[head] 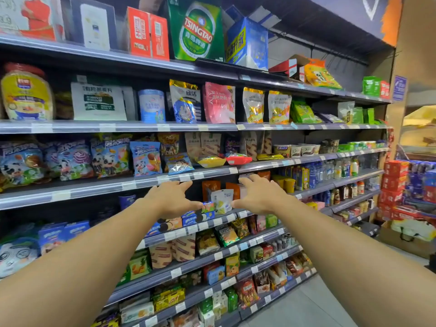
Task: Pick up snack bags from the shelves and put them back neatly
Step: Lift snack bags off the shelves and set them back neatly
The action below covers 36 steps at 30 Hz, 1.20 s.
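**Reach in progress, nothing lifted yet**

Left hand [173, 199] is just left of the white snack bag [222, 199], right hand [258, 197] just right of it. Fingers on both are straight, spread wide and holding nothing. The bag stands upright, with orange pouches [210, 188] behind it. Can't tell if the thumbs touch it. My read: pick not started, neat put-back still to do.

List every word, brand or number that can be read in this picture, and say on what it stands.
"TSINGTAO": on the green beer case, top shelf.
"青島啤酒": on the same case, under the brand name.
"欣活": on the blue and gold bag, second shelf.
Price tags along the shelf edges: too small to read.
All other print: too blurred to read.
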Motion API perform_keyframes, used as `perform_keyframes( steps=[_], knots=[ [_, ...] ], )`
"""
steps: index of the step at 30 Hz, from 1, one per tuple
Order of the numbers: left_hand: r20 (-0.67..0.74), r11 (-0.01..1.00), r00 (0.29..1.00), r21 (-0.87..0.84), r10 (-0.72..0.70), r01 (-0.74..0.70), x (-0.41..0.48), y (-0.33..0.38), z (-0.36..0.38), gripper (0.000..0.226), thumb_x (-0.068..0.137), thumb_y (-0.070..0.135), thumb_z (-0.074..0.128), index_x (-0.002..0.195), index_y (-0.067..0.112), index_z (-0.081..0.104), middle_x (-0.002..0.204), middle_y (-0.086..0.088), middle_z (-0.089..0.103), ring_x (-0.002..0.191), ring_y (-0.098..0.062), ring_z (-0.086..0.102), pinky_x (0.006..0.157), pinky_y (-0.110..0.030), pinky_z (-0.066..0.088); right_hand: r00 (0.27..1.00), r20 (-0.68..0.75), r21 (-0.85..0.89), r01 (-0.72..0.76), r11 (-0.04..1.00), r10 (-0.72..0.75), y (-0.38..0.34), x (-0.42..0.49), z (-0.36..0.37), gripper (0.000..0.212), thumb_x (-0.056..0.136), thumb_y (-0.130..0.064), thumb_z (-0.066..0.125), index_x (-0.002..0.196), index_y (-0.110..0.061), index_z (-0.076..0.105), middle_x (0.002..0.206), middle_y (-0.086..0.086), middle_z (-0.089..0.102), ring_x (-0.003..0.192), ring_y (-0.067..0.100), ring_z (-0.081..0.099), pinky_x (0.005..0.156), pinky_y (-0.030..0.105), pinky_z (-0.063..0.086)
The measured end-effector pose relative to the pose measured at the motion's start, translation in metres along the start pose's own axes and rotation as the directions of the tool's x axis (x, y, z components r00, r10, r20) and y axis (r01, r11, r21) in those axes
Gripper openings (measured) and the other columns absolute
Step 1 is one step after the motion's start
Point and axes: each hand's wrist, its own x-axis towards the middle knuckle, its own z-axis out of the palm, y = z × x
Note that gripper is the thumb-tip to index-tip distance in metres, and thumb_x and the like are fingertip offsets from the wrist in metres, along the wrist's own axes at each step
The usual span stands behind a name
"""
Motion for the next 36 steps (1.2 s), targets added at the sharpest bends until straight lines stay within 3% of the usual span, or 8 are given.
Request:
perform_keyframes(
  steps=[8, 18, 22, 30, 36],
  knots=[
    [0.013, 0.999, 1.0, 0.046, -0.018, 0.018, 0.058, -0.011, 0.015, 0.093, 0.08, 0.077, 0.043, 0.154, 0.031, 0.012, 0.161, -0.007, 0.023, 0.145, -0.029, 0.025, 0.112, -0.048, 0.032, 0.999, -0.015, -0.019, 0.029, 0.999, -0.029, 0.015, 0.06, 0.013, 0.093, 0.078, -0.07, 0.05, 0.153, -0.025, 0.018, 0.16, 0.01, 0.018, 0.144, 0.034, 0.021, 0.116, 0.054, 0.02],
    [-0.019, 0.987, 0.996, 0.134, -0.092, 0.094, 0.179, 0.023, 0.023, 0.09, 0.082, 0.075, 0.044, 0.154, 0.031, 0.013, 0.16, -0.007, 0.024, 0.147, -0.03, 0.02, 0.115, -0.047, 0.027, 0.997, -0.026, 0.004, 0.066, 0.998, -0.066, 0.099, 0.181, 0.029, 0.097, 0.075, -0.074, 0.051, 0.153, -0.028, 0.017, 0.161, 0.006, 0.017, 0.146, 0.03, 0.02, 0.115, 0.052, 0.023],
    [-0.02, 0.981, 0.993, 0.155, -0.115, 0.117, 0.223, 0.037, 0.029, 0.09, 0.082, 0.073, 0.046, 0.154, 0.032, 0.012, 0.158, -0.007, 0.03, 0.144, -0.031, 0.027, 0.112, -0.046, 0.032, 0.994, -0.028, 0.005, 0.104, 0.995, -0.104, 0.131, 0.228, 0.033, 0.098, 0.075, -0.073, 0.051, 0.154, -0.029, 0.014, 0.163, 0.006, 0.011, 0.147, 0.03, 0.017, 0.116, 0.051, 0.023],
    [0.007, 0.966, 0.984, 0.194, -0.175, 0.171, 0.301, 0.037, 0.044, 0.091, 0.081, 0.077, 0.041, 0.154, 0.032, 0.01, 0.161, -0.008, 0.022, 0.147, -0.03, 0.02, 0.115, -0.048, 0.027, 0.991, -0.021, 0.012, 0.136, 0.991, -0.136, 0.169, 0.304, 0.047, 0.099, 0.075, -0.073, 0.051, 0.154, -0.03, 0.01, 0.163, 0.007, 0.012, 0.147, 0.031, 0.017, 0.117, 0.05, 0.023],
    [0.015, 0.964, 0.985, 0.209, -0.169, 0.162, 0.368, 0.03, 0.056, 0.093, 0.08, 0.079, 0.039, 0.154, 0.032, 0.009, 0.16, -0.011, 0.024, 0.144, -0.033, 0.025, 0.112, -0.05, 0.031, 0.991, -0.052, 0.019, 0.126, 0.992, -0.125, 0.193, 0.363, 0.061, 0.096, 0.071, -0.074, 0.052, 0.151, -0.033, 0.018, 0.16, 0.004, 0.019, 0.143, 0.029, 0.026, 0.113, 0.049, 0.028]
  ],
)
